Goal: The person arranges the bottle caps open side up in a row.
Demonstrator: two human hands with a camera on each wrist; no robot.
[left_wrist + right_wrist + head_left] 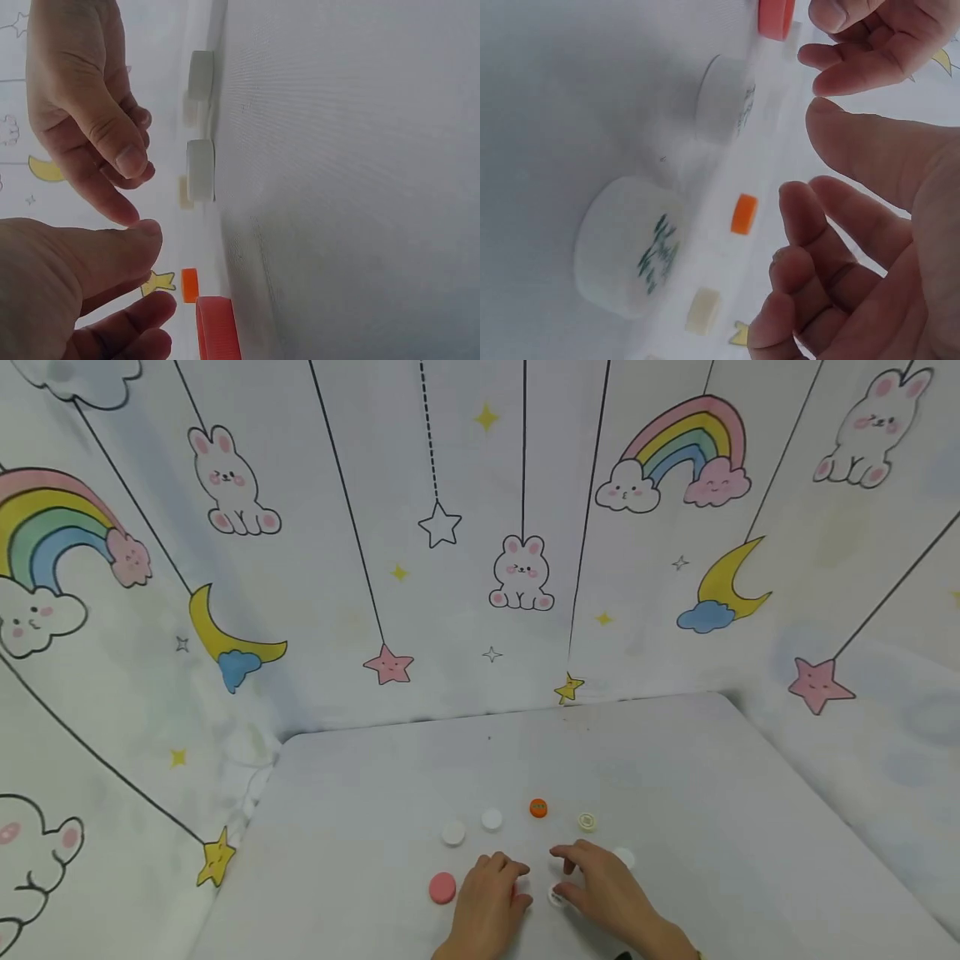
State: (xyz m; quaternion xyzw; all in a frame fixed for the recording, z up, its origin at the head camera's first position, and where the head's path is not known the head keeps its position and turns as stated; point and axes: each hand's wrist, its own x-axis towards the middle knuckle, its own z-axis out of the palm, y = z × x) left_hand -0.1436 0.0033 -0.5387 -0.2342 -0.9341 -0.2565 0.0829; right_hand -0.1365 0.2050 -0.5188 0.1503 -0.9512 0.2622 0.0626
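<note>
Nursery vibes for sure, some kid-themed nook, but can't tell if it's somebody's home or elsewhere. White tabletop (360,793) at 6 o'clock, pale walls (450,602) with a cartoon bunny (522,578) near 12, rainbow (56,512) at 10, moon (213,631) at 9, smiley pink star (819,685) at 3.

printed bunnies (522,578) on white backdrop (457,602)

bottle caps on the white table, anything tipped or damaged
Nothing stands out: the orange cap and pale yellow cap lie flat, as do the other visible ones, with no visible damage. The right hand partly hides one white cap.
</note>
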